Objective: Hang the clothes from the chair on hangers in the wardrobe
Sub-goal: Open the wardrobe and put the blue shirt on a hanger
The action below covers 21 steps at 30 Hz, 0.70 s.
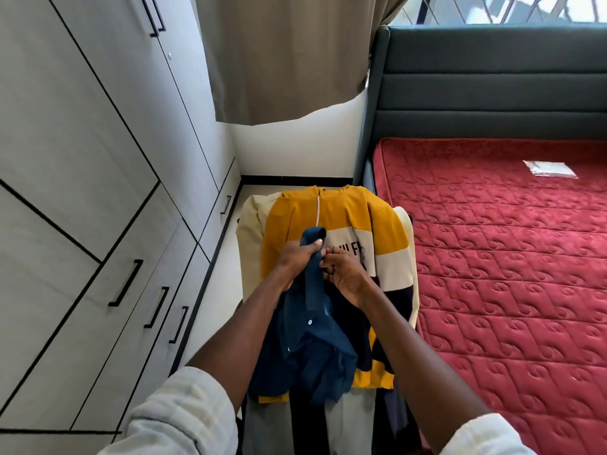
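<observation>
A dark blue buttoned shirt (308,349) is lifted above the pile of clothes on the chair. My left hand (297,257) grips its collar, which sticks up above my fist. My right hand (345,274) pinches the same collar from the right side. Under the shirt lies a yellow, white and navy sweatshirt (348,218) spread over the chair, with a cream garment (251,224) beneath it. The chair itself is hidden by the clothes. The grey wardrobe (98,159) stands at the left with its doors closed. No hanger is in view.
A bed with a red quilted mattress (509,257) and a dark grey headboard (492,77) fills the right side. A small white packet (548,168) lies on the mattress. A beige curtain (285,57) hangs at the back. A narrow strip of floor (220,290) runs between wardrobe and chair.
</observation>
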Each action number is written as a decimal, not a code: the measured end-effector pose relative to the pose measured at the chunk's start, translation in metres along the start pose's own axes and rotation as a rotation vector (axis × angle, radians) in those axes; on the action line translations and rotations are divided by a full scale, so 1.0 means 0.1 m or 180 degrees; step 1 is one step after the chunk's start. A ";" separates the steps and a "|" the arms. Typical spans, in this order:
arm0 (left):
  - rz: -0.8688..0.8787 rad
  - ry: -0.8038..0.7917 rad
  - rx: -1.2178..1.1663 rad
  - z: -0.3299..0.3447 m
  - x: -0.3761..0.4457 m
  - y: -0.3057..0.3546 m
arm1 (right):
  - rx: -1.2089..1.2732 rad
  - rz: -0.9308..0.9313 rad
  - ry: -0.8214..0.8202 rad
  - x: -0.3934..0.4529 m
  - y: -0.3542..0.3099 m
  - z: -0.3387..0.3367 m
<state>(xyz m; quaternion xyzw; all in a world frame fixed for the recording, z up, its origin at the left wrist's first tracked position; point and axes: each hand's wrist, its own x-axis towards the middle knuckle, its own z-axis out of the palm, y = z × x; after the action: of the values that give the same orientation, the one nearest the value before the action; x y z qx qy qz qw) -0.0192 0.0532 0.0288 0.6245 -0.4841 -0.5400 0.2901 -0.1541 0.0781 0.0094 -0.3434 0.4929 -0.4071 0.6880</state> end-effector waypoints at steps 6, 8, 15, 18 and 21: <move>0.0257 0.0022 0.0051 -0.06 -0.93 -0.26 | -0.0183 -0.0192 0.0128 -0.93 0.23 0.32; 0.0437 -0.0018 -0.0080 -0.11 -1.31 -0.42 | -0.0503 -0.0267 0.0251 -1.30 0.37 0.46; 0.0392 0.0173 -0.0893 -0.29 -2.71 -0.85 | -0.1515 -0.0507 0.0717 -2.51 0.87 0.78; 0.0352 0.0031 -0.0405 -0.25 -3.13 -0.95 | -0.2661 -0.0987 0.1418 -2.98 1.01 0.88; 0.0506 -0.0418 0.0211 -0.21 -3.45 -1.02 | -0.3215 -0.1686 0.1630 -3.41 1.06 0.85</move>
<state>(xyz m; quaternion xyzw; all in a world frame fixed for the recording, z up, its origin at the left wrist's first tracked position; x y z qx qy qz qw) 0.0486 0.4035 0.0792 0.5566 -0.5677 -0.5386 0.2789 -0.1111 0.4368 0.0767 -0.6284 0.6720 -0.3500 0.1764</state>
